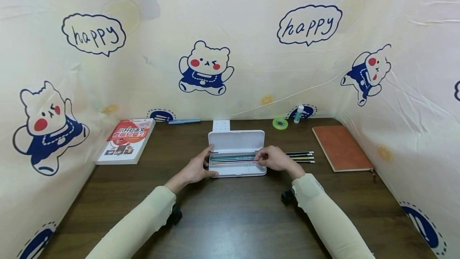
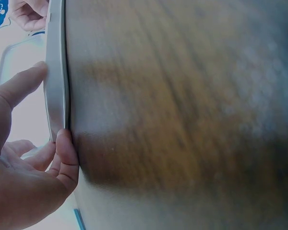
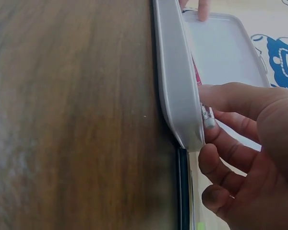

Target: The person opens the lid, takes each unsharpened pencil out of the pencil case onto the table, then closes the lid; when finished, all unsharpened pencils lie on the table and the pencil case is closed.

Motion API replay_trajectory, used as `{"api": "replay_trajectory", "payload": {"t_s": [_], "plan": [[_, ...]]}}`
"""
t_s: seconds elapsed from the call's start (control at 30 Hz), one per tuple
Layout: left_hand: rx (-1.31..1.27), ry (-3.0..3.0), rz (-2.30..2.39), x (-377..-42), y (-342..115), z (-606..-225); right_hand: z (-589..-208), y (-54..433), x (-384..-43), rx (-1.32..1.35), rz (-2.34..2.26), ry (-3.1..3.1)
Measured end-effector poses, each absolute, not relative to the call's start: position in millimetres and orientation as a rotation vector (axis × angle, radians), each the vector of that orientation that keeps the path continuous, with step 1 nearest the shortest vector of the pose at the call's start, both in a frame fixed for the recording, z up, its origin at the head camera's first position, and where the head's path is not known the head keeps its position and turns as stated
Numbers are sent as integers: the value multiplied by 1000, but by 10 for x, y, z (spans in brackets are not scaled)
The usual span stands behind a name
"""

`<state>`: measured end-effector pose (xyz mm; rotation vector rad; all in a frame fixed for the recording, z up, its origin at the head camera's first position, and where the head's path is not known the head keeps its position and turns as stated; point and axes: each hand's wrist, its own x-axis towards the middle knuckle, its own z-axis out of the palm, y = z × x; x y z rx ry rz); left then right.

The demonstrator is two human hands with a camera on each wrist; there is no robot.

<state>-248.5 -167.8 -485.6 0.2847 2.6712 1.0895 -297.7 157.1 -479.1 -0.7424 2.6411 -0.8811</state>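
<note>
An open white pencil case [image 1: 237, 172] lies on the table, its lid [image 1: 237, 141] tilted back. Several pencils [image 1: 230, 158] lie lengthwise inside. My left hand [image 1: 197, 168] grips the case's left end, thumb at the front corner and fingers along the side. At the right end, my right hand [image 1: 274, 158] pinches a pencil [image 3: 209, 118] by its eraser end, over the case's rim; the fingers cover part of it. To the right of the case, several more pencils [image 1: 302, 157] lie on the table, partly behind my right hand.
A white-and-red book [image 1: 125, 141] lies at the left, with a blue pen [image 1: 184, 122] at the back. Behind the case is a white card [image 1: 221, 125]. Green tape [image 1: 280, 123] and a glue stick [image 1: 298, 114] are back right, near a brown notebook [image 1: 342, 148]. Printed cloth surrounds the table.
</note>
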Motion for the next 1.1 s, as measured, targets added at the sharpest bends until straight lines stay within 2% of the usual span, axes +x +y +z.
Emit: {"api": "replay_trajectory", "payload": {"t_s": [0.47,1.1], "plan": [[298,2680,1089,-2491,-1675,-4857,-4739,1750,-2961,-735,-1013,2625],[274,2665,1091,-2486,-1680,-4857,-4641,2394,-2949,-613,-1057,2659]]}}
